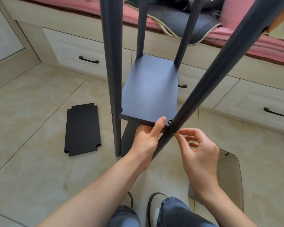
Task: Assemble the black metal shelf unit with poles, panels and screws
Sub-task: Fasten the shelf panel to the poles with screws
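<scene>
The black shelf unit stands on the tiled floor, several dark poles rising past the camera. A black panel [150, 90] sits between the poles above a lower panel [129, 138]. My left hand [147, 139] grips the near edge of the upper panel, thumb on top, beside the near right pole [208, 82]. My right hand [198, 154] pinches a small silver screw [177, 131] against that pole, level with the panel's corner. Another screw head [111, 114] shows on the near left pole [112, 71].
A spare black panel [82, 130] with notched corners lies flat on the floor to the left. Cream drawers [75, 51] with dark handles and a pink-cushioned bench run behind the unit. A translucent grey stool [229, 182] stands at the right, by my knees.
</scene>
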A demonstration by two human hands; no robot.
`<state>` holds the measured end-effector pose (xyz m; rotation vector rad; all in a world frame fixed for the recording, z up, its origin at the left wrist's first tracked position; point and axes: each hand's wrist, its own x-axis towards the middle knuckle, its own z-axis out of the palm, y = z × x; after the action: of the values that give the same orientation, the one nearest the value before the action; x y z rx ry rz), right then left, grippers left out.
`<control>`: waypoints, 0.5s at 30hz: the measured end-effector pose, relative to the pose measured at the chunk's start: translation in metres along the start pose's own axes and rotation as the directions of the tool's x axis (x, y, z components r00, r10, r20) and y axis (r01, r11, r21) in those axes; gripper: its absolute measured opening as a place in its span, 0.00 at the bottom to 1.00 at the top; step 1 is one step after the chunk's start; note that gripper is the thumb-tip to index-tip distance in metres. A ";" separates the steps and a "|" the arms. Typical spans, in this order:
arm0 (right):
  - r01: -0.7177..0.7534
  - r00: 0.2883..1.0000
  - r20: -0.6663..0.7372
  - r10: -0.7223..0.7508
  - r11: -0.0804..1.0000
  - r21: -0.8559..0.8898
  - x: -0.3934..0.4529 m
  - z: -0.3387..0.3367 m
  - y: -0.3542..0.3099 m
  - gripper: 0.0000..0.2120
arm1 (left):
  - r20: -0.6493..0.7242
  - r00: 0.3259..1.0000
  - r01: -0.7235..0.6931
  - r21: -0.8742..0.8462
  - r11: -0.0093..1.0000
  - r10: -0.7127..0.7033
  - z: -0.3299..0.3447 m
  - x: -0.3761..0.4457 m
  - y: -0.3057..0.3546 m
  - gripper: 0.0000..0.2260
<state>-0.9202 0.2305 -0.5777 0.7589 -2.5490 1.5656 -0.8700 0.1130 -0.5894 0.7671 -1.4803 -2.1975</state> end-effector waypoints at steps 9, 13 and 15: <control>0.004 1.000 0.000 -0.004 1.000 0.014 0.002 -0.001 0.000 0.03 | 0.043 0.999 0.005 0.009 1.000 -0.005 0.001 -0.003 0.002 0.12; 0.104 0.995 0.001 -0.104 0.990 -0.091 0.002 -0.001 0.001 0.03 | 0.055 0.998 0.012 -0.001 1.000 -0.012 0.002 -0.004 0.004 0.12; 0.157 0.987 -0.005 -0.159 0.978 -0.136 0.003 -0.002 0.002 0.04 | 0.053 0.999 0.009 -0.002 1.000 -0.009 0.002 -0.004 0.004 0.12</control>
<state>-0.9236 0.2315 -0.5774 0.9034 -2.4832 1.3320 -0.8678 0.1153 -0.5845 0.7212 -1.5025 -2.2421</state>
